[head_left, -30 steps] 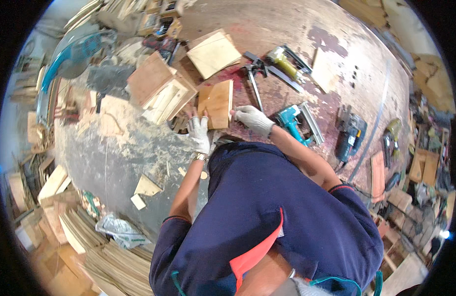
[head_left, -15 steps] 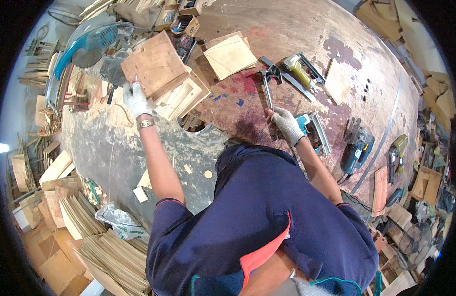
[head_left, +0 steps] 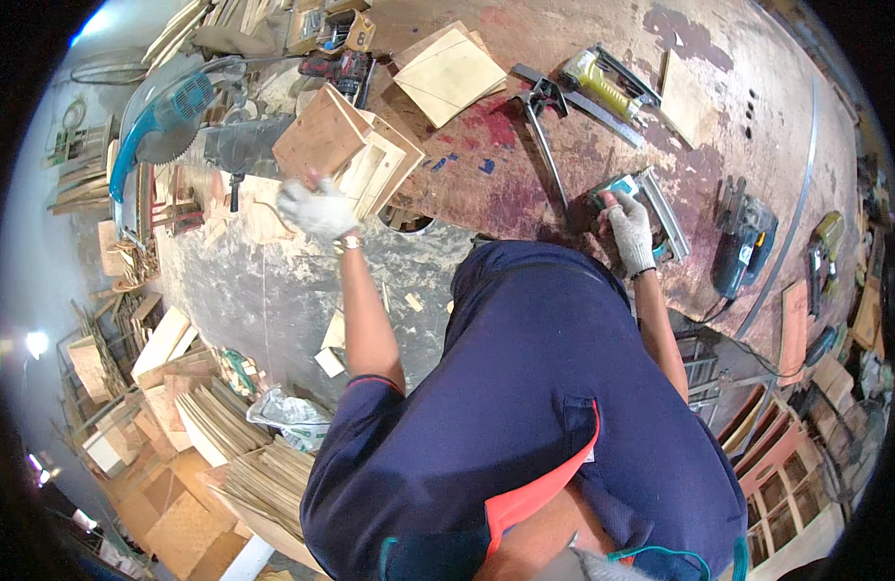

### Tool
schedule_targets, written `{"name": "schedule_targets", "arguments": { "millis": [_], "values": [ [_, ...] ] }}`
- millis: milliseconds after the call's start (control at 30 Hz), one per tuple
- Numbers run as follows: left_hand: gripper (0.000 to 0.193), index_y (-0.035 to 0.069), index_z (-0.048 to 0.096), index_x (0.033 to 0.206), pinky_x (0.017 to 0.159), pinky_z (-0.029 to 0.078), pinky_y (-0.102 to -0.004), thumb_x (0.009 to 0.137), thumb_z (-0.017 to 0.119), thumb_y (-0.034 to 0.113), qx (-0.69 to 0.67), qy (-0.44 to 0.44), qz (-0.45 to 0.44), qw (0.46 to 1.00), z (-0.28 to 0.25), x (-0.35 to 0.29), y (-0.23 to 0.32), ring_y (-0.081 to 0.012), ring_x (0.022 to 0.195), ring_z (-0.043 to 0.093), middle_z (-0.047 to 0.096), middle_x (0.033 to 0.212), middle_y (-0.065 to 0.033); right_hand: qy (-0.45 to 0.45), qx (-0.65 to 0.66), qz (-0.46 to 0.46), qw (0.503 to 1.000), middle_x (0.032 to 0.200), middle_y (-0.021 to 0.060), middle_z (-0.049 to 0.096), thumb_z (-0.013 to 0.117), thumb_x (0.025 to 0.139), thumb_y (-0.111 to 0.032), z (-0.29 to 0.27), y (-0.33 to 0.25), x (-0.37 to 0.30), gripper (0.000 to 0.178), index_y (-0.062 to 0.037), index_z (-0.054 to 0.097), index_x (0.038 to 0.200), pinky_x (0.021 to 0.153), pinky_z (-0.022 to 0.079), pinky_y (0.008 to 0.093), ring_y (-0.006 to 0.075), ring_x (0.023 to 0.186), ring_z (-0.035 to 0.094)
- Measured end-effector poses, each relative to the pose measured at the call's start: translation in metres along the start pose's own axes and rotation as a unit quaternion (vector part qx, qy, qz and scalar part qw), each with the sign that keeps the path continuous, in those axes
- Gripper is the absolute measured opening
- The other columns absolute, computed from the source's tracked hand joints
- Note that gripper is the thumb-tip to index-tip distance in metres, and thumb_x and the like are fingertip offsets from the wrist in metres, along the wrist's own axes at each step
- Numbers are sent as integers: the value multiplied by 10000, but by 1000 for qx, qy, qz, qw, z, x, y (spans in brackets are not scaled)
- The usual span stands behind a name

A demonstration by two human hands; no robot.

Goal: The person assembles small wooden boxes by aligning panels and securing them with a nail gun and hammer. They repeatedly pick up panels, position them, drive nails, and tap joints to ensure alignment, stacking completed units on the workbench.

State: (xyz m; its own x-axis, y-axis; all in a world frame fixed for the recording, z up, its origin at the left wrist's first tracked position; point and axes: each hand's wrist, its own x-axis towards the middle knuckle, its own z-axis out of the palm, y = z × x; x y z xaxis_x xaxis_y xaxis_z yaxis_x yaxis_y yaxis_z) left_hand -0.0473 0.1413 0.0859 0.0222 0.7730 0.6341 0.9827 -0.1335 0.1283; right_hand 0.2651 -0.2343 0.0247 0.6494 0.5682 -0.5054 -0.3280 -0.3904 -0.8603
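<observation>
My left hand (head_left: 317, 208), in a white knit glove, is at the near edge of a square plywood piece (head_left: 320, 134) on a stack of pale thin boards (head_left: 394, 160). Its fingers are smeared by motion, so whether they still grip the piece is unclear. My right hand (head_left: 630, 230), gloved with bare fingertips, is closed around a teal nail gun (head_left: 672, 228) lying on the table. Just left of it rests a metal square (head_left: 547, 150) with a dark head, apart from my fingers.
Pale square panels (head_left: 452, 76) lie at the back, with a yellow-green nail gun (head_left: 598, 82) to their right. A jigsaw-like power tool (head_left: 743, 247) sits further right. At the left stands a blue miter saw (head_left: 167, 116). The table has a round hole (head_left: 407, 219).
The plywood piece has come down onto the stack, and my left hand has shifted to its near edge. My right hand has left the square and moved onto the teal nail gun.
</observation>
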Motion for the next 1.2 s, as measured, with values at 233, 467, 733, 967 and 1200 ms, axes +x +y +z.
{"name": "schedule_targets", "arguments": {
  "millis": [233, 467, 733, 967, 1200],
  "values": [
    [583, 92, 571, 1360, 876, 516, -521, 911, 643, 458, -120, -318, 230, 912, 19, -123, 59, -400, 1133, 621, 625, 1265, -234, 32, -8, -47, 998, 657, 25, 598, 585, 1044, -269, -4, 27, -5, 291, -1, 649, 951, 473, 439, 263, 94, 523, 554],
    [584, 80, 572, 1263, 1049, 382, -534, 883, 661, 514, 44, -280, 248, 926, 32, -129, 60, -393, 1299, 489, 514, 1395, -230, 22, -41, -36, 998, 648, 23, 600, 579, 1037, -311, -8, 26, -3, 329, -9, 654, 929, 474, 442, 279, 101, 500, 567],
    [732, 47, 497, 1394, 1082, 366, -537, 872, 665, 531, 19, -278, 252, 927, 42, -132, 50, -390, 1367, 447, 443, 1528, -213, 17, -36, -34, 999, 669, 18, 591, 593, 1032, -310, -8, 26, -4, 304, -25, 645, 940, 470, 436, 277, 95, 513, 555],
    [795, 41, 462, 1443, 1090, 357, -535, 856, 677, 533, -18, -299, 235, 925, 37, -127, 45, -406, 1347, 452, 430, 1525, -241, 15, -43, -50, 998, 661, 26, 577, 576, 1034, -284, -8, 21, -5, 311, -15, 621, 884, 474, 440, 288, 101, 508, 557],
    [803, 65, 447, 1470, 1118, 329, -531, 843, 695, 502, 73, -248, 266, 929, 18, -114, 45, -433, 1379, 410, 378, 1546, -283, 27, -58, -53, 997, 677, 34, 584, 597, 1023, -280, -9, 24, -3, 299, -2, 625, 917, 474, 441, 289, 98, 505, 557]
  ]
}}
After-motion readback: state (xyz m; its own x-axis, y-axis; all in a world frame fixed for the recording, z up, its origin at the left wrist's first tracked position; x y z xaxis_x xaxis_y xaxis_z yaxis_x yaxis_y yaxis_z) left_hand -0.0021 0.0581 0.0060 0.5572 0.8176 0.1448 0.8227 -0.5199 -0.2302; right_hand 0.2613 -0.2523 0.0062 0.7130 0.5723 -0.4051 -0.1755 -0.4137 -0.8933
